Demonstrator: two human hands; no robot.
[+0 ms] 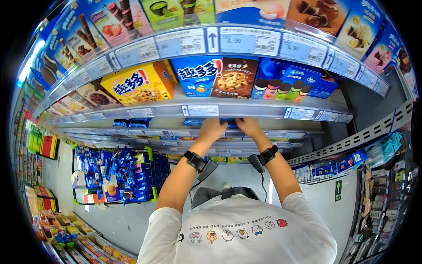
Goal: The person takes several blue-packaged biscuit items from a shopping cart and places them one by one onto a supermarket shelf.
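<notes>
Both arms reach forward to a store shelf below the cookie boxes. My left hand [213,129] is at blue snack packets [194,122], its fingers partly hidden under the shelf lip above. Close by on its right, my right hand [248,126] also reaches under that lip, fingertips out of sight. Between the two hands shows a dark blue packet [229,122]; whether either hand grips it cannot be seen. More blue packets [138,123] lie farther left on this shelf. Directly above stand a yellow cookie box [140,84] and a blue and brown cookie box [216,79].
A wire cart [150,175] with green corners, heaped with blue packets and boxes, stands at the left. The price-tag rail [204,110] juts out above my hands. A slotted metal upright [372,127] and a wire basket [306,175] are at the right.
</notes>
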